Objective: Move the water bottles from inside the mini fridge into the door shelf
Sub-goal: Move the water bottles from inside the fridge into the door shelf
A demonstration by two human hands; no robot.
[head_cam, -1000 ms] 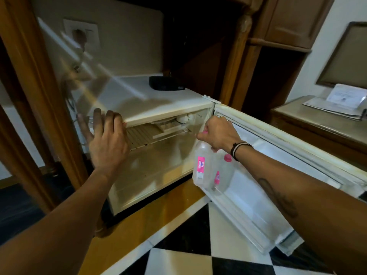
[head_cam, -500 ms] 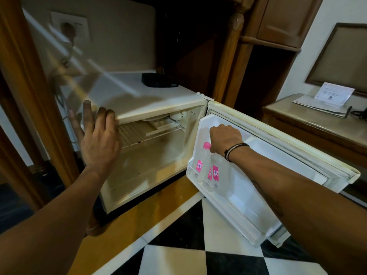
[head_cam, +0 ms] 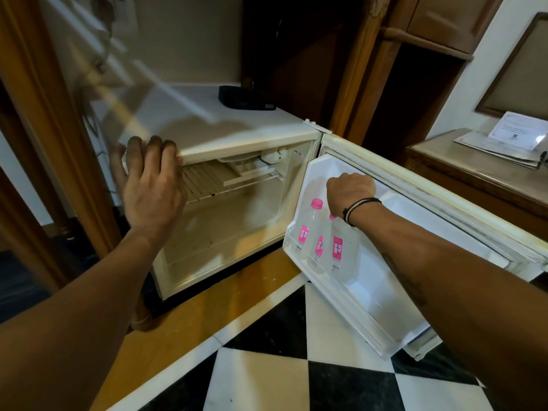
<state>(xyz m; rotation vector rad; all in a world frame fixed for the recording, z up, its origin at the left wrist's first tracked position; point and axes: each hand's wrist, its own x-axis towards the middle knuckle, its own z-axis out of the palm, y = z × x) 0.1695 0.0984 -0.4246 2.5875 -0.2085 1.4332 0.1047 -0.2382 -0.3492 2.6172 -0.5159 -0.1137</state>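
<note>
The white mini fridge [head_cam: 237,143] stands open, and I see no bottles in its cavity. Three clear water bottles with pink caps and pink labels [head_cam: 319,247] stand upright side by side in the door shelf [head_cam: 364,298], at the hinge end. My right hand [head_cam: 351,191] hovers just above them as a closed fist. Its wrist hides part of the rightmost cap, and no bottle shows in its grip. My left hand [head_cam: 151,185] rests flat on the front left corner of the fridge top with its fingers spread.
A black box [head_cam: 246,97] lies on the fridge top at the back. The open door [head_cam: 444,209] swings out to the right over a black-and-white checkered floor [head_cam: 296,375]. A wooden post [head_cam: 50,120] stands left. A wooden desk with papers [head_cam: 504,143] stands right.
My right hand has lowered a bottle into the door shelf beside the others, then risen slightly above the caps. My left hand has stayed on the fridge top.
</note>
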